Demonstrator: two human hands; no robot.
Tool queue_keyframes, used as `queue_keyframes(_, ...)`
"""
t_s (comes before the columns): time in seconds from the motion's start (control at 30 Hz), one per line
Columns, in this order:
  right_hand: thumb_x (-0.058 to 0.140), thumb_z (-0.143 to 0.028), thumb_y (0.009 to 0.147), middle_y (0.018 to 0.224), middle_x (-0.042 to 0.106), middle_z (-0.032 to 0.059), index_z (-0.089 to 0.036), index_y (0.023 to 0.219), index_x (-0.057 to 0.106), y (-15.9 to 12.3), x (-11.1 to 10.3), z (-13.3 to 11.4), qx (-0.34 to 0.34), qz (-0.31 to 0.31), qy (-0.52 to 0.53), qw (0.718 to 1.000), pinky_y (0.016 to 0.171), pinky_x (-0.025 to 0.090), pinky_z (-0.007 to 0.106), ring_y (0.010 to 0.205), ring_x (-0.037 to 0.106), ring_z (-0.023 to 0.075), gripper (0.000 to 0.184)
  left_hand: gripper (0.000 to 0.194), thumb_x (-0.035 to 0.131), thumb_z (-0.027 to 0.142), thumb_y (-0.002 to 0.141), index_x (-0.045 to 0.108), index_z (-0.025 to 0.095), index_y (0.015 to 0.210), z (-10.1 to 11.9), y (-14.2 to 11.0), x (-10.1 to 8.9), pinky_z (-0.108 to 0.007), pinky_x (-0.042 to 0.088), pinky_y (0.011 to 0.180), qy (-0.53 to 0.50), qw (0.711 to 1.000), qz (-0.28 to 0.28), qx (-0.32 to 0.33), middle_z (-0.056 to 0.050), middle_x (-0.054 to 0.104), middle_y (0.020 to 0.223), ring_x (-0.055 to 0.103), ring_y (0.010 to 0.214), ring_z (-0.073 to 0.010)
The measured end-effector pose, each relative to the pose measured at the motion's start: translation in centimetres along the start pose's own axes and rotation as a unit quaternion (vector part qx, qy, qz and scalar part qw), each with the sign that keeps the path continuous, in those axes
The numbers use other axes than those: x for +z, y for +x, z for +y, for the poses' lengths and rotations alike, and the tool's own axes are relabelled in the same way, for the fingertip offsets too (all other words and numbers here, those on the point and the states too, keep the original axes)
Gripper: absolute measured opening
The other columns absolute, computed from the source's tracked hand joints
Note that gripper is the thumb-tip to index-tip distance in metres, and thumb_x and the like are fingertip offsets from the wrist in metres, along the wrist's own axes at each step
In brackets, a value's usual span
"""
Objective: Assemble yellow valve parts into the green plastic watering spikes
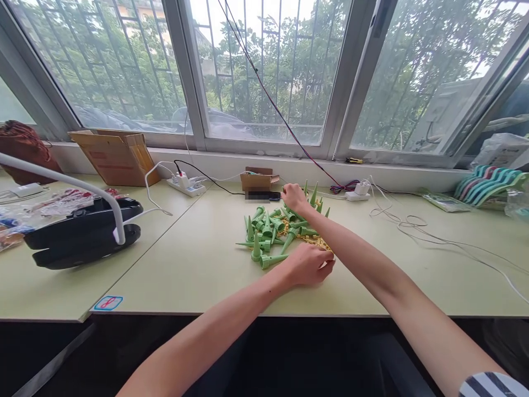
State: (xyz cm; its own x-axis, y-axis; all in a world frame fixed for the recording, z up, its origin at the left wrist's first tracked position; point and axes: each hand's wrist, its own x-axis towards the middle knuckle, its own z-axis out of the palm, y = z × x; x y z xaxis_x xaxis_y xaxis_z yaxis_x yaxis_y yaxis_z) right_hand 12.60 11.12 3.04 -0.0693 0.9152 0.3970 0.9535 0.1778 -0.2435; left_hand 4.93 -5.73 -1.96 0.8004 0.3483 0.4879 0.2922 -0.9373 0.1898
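Observation:
A pile of green plastic cone-shaped spikes lies on the table, some upright and others on their sides. Small yellow plastic pieces are scattered among and beside them. At the near right edge of the pile, my left hand is closed with its fingers curled down by the yellow pieces. My right hand reaches across to the far side of the pile, its fingers curled in beside a black object. Whatever either hand holds is hidden by the fingers.
Behind the pile stands a small open cardboard box. A power strip, a larger carton and a black lamp base are to the left. Loose white cables and a stack of hangers lie on the right.

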Motion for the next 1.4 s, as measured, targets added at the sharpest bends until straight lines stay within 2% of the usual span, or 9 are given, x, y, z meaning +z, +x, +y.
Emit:
queue_keyframes(0.23,0.054,-0.023,0.091,0.086,0.068,0.0176,-0.012,0.079,0.067,0.1,0.6,0.4,0.011,-0.014,0.007,1.000,0.066,0.045,0.029,0.079,0.066,0.0243,0.021,0.019,0.047,0.017,0.086,0.064,0.017,0.076,0.0,0.1,0.2,-0.026,0.036,0.054,0.005,1.000,-0.011,0.002,-0.003,0.064,0.065,0.057,0.055,-0.0135)
queue_keyframes(0.4,0.056,-0.023,0.089,0.081,0.067,0.0150,-0.014,0.073,0.065,0.3,0.7,0.5,0.017,-0.018,0.025,0.999,0.066,0.045,0.028,0.079,0.064,0.0222,0.021,0.019,0.047,0.018,0.086,0.062,0.017,0.074,-0.1,0.1,0.2,-0.027,0.036,0.054,0.011,1.000,-0.007,0.004,-0.002,0.062,0.063,0.057,0.054,-0.0134)
queue_keyframes(0.77,0.052,-0.019,0.091,0.060,0.055,0.0087,-0.014,0.070,0.060,-0.2,0.2,0.9,0.063,-0.038,0.072,0.995,0.052,0.044,0.029,0.051,0.058,0.0178,0.022,0.021,0.047,0.019,0.087,0.064,0.017,0.074,0.0,0.0,0.1,-0.027,0.033,0.053,0.025,1.000,-0.015,0.003,-0.003,0.064,0.065,0.057,0.056,-0.0138)
queue_keyframes(0.87,0.052,-0.018,0.090,0.060,0.056,0.0100,-0.014,0.073,0.061,-0.6,-0.1,0.7,0.074,-0.045,0.080,0.993,0.051,0.044,0.030,0.049,0.058,0.0183,0.020,0.021,0.047,0.018,0.087,0.063,0.017,0.073,0.1,0.0,0.0,-0.028,0.033,0.052,0.022,1.000,-0.012,0.004,-0.003,0.064,0.064,0.057,0.056,-0.0145)
queue_keyframes(0.97,0.052,-0.018,0.090,0.072,0.062,0.0142,-0.012,0.090,0.062,-1.0,-0.4,0.4,0.078,-0.033,0.083,0.993,0.054,0.045,0.030,0.056,0.063,0.0208,0.011,0.020,0.048,0.018,0.086,0.062,0.017,0.072,0.0,0.0,0.1,-0.027,0.032,0.052,0.018,1.000,-0.008,0.004,-0.002,0.063,0.063,0.057,0.055,-0.0143)
queue_keyframes(1.07,0.050,-0.016,0.091,0.084,0.065,0.0166,-0.010,0.116,0.052,-1.8,-0.7,-0.1,0.054,0.001,0.064,0.997,0.059,0.046,0.031,0.069,0.065,0.0249,0.026,0.020,0.049,0.019,0.086,0.059,0.017,0.070,-0.1,0.0,0.3,-0.027,0.033,0.051,0.018,1.000,-0.007,0.003,-0.002,0.061,0.061,0.057,0.053,-0.0135)
queue_keyframes(1.13,0.045,-0.014,0.092,0.082,0.065,0.0162,-0.010,0.122,0.048,-2.3,-0.9,-0.5,0.016,0.011,0.033,0.999,0.061,0.047,0.032,0.072,0.065,0.0266,0.030,0.020,0.049,0.019,0.086,0.057,0.017,0.067,-0.2,0.0,0.4,-0.027,0.033,0.051,0.018,1.000,-0.004,0.006,-0.002,0.059,0.059,0.056,0.053,-0.0132)
queue_keyframes(1.27,0.047,-0.016,0.092,0.094,0.066,0.0198,-0.012,0.107,0.059,-3.2,-1.4,-1.0,-0.011,-0.043,-0.059,0.997,0.067,0.049,0.033,0.086,0.067,0.0297,0.020,0.022,0.048,0.019,0.086,0.056,0.018,0.066,-0.3,0.0,0.5,-0.028,0.033,0.052,0.017,1.000,0.002,0.010,-0.002,0.060,0.060,0.055,0.053,-0.0131)
queue_keyframes(1.4,0.058,-0.018,0.086,0.098,0.066,0.0220,-0.011,0.093,0.066,-3.4,-1.6,-1.2,-0.001,-0.092,-0.076,0.993,0.068,0.050,0.033,0.089,0.068,0.0312,0.012,0.021,0.048,0.019,0.086,0.056,0.018,0.067,-0.2,-0.1,0.6,-0.029,0.033,0.051,0.015,1.000,0.009,0.011,-0.001,0.060,0.060,0.054,0.052,-0.0128)
